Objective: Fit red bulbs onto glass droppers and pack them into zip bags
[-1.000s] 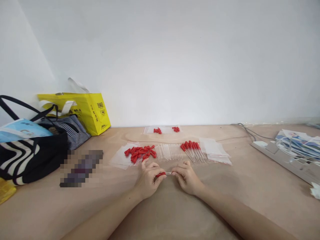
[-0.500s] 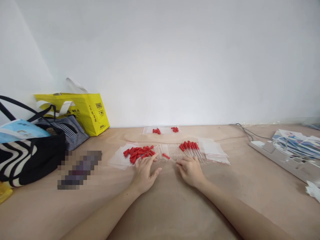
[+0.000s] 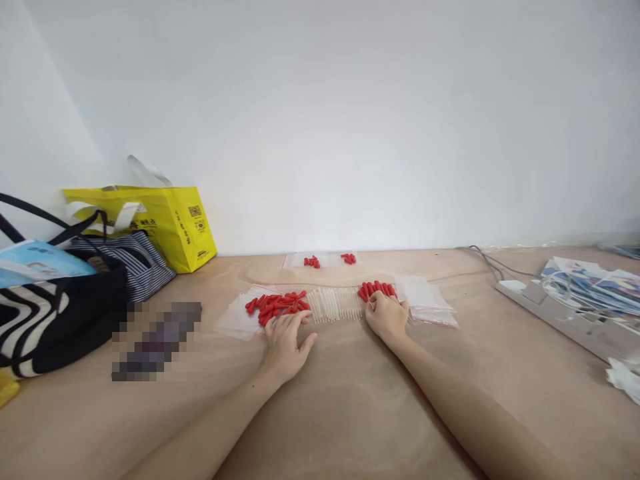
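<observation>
My left hand (image 3: pixel 287 343) rests on the table with its fingers spread. Its fingertips touch the near edge of a heap of small red bulb-shaped caps (image 3: pixel 273 308) lying on clear zip bags (image 3: pixel 235 313). Between the hands, a row of thin clear tubes (image 3: pixel 333 305) lies side by side. My right hand (image 3: pixel 387 316) is closed, fingers curled down over the near part of a group of tubes with red caps (image 3: pixel 375 289) on their far ends. Whatever its fingers hold is hidden. Just right of it lies a stack of clear zip bags (image 3: pixel 425 300).
At the back, another clear bag (image 3: pixel 330 261) carries red caps and tubes. A yellow bag (image 3: pixel 193 233), a striped pouch (image 3: pixel 145 263) and a black bag (image 3: pixel 65 327) crowd the left. A power strip (image 3: pixel 550 310) and papers (image 3: pixel 590 283) occupy the right.
My right hand has moved right and forward, onto the red-capped tubes. The single red cap that lay over the tube row no longer shows there. My left hand stays almost in place.
</observation>
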A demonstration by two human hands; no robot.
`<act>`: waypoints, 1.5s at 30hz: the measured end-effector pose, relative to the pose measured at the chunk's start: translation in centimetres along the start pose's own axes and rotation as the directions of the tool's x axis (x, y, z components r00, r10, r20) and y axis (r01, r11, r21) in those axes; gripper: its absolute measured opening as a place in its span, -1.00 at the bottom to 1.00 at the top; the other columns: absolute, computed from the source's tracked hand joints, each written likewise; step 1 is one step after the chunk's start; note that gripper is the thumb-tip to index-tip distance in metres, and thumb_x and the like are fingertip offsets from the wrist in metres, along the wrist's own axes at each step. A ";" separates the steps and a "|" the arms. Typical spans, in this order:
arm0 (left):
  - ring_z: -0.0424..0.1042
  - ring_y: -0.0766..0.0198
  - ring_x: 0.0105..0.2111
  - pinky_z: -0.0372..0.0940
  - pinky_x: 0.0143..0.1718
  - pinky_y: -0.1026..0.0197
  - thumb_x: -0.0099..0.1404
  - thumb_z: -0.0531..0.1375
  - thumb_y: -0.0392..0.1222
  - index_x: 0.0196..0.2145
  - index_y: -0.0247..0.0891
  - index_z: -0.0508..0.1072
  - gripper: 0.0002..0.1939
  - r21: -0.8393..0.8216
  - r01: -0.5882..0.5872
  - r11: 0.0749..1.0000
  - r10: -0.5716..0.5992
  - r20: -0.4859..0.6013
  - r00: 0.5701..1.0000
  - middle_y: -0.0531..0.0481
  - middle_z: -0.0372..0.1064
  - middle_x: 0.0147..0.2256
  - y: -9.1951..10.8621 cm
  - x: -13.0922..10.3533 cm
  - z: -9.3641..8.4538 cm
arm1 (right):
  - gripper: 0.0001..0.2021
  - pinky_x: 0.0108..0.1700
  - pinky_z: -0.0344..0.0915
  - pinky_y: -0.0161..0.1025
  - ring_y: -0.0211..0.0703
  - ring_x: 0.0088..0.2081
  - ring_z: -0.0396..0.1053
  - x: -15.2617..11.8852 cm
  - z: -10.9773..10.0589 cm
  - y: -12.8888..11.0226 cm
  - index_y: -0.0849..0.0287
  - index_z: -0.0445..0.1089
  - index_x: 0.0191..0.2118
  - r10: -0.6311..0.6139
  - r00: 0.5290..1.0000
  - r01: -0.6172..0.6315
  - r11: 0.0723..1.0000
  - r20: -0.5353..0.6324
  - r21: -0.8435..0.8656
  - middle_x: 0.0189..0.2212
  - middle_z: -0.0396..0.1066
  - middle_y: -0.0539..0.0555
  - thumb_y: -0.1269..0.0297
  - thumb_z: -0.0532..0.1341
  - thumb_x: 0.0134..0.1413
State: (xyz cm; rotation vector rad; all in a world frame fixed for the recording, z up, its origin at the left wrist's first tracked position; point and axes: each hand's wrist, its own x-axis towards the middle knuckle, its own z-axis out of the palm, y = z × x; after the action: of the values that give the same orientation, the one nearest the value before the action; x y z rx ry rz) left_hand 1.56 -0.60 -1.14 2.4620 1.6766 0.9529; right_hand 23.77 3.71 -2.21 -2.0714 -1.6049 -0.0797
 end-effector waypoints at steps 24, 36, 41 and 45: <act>0.20 0.09 -0.26 -0.06 -0.12 -0.08 0.09 0.13 -0.06 -0.47 -0.20 0.37 -0.83 0.442 0.131 0.887 -0.064 -0.163 0.984 -0.05 0.29 -0.35 -3.1 1.4 -0.8 | -0.78 -0.15 -0.06 -0.04 0.02 -0.21 0.30 3.0 0.3 -2.7 0.24 0.42 -0.42 0.039 0.989 -0.019 0.990 0.140 -0.139 -0.41 0.40 0.22 0.33 0.05 -0.11; 0.24 0.11 -0.25 -0.10 -0.07 -0.07 0.15 0.08 -0.16 -0.46 -0.22 0.34 -0.88 0.302 -0.069 0.951 0.103 -0.096 0.990 -0.04 0.33 -0.36 -1.0 0.0 -1.5 | -0.77 -0.17 -0.05 -0.06 0.06 -0.18 0.27 1.6 -0.6 -3.5 0.32 0.40 -0.38 -0.038 0.991 0.059 0.985 0.128 -0.163 -0.35 0.38 0.31 0.45 -0.01 -0.04; 0.26 0.18 -0.28 -0.09 -0.07 -0.05 0.16 0.07 -0.17 -0.44 -0.20 0.29 -0.92 0.073 -0.255 0.964 0.250 0.081 0.965 0.04 0.35 -0.40 0.5 -0.8 -0.8 | -0.79 -0.21 0.01 -0.17 -0.01 -0.21 0.25 -0.8 -1.8 -2.1 0.31 0.29 -0.31 -0.272 0.960 0.277 0.959 0.073 -0.064 -0.31 0.36 0.26 0.36 -0.05 0.07; 0.26 0.16 -0.26 -0.10 -0.05 -0.09 0.17 0.06 -0.17 -0.35 -0.17 0.33 -0.90 0.042 -0.242 0.969 0.236 0.125 0.964 0.02 0.37 -0.37 0.5 -0.8 -0.3 | -0.81 -0.25 0.04 -0.24 -0.22 -0.40 0.26 -3.5 -1.8 0.8 0.22 0.20 -0.35 -0.580 0.815 0.561 0.795 0.016 0.230 -0.43 0.34 0.06 0.42 -0.12 0.13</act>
State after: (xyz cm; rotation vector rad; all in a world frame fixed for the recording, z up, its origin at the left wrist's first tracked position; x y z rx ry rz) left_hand 1.62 -1.58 -1.08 2.7458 1.4140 0.7657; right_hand 23.88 -0.31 -2.15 -1.3802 -2.1439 -0.0236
